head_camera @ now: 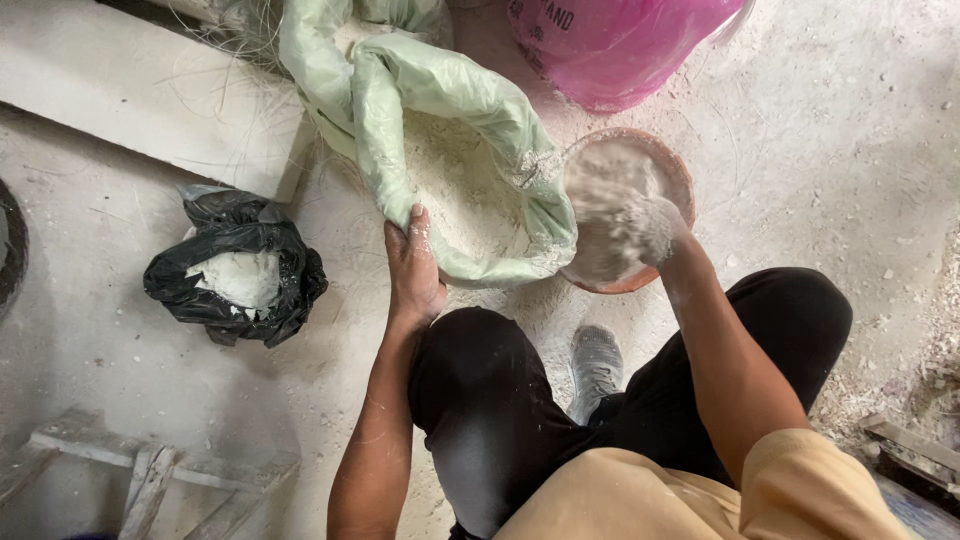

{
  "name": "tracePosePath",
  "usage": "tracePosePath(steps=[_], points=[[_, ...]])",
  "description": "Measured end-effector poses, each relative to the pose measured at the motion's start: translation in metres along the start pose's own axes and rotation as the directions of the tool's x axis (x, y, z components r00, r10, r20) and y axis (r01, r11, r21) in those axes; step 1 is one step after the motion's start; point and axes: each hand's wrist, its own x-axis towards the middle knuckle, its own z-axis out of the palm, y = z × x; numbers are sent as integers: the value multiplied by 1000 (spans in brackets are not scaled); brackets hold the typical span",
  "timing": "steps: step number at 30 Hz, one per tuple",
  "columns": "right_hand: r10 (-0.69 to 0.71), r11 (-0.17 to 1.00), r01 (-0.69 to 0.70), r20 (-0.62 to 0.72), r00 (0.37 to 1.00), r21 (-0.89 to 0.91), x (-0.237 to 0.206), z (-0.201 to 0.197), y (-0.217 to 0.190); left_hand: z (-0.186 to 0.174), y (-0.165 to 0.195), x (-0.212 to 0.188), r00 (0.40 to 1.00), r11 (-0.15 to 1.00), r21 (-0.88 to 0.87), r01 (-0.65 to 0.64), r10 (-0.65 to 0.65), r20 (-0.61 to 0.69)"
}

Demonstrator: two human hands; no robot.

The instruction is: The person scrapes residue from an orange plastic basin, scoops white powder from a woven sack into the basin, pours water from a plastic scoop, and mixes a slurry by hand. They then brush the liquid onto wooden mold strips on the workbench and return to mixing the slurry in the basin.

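Note:
I squat over a dusty floor. My left hand (pixel 413 262) grips the near rim of an open pale green sack (pixel 450 95) filled with white powder (pixel 455 190). My right hand (pixel 640 228), coated in powder and blurred, hovers over a round reddish-brown bowl (pixel 680 180) just right of the sack. Powder falls from that hand into the bowl, so its fingers are hard to make out. My knees in black trousers and one grey shoe (pixel 595 365) are below.
A black plastic bag (pixel 235 275) holding white lumps lies to the left. A pink plastic bag (pixel 610 45) stands behind the bowl. A pale slab (pixel 130 95) runs along the upper left; a wooden frame (pixel 150 470) lies at lower left.

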Motion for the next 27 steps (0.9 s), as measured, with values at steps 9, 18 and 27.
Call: tracePosePath(steps=[9, 18, 27], points=[[-752, 291, 381, 36, 658, -878, -81, 91, -96, 7, 11, -7, 1000, 999, -48, 19, -19, -1], [-472, -180, 780, 748, 466, -600, 5, 312, -104, 11, 6, -5, 998, 997, -55, -61, 60, -24], [-36, 425, 672, 731, 682, -606, -9, 248, -41, 7, 21, -12, 999, 999, -16, 37, -37, -17]])
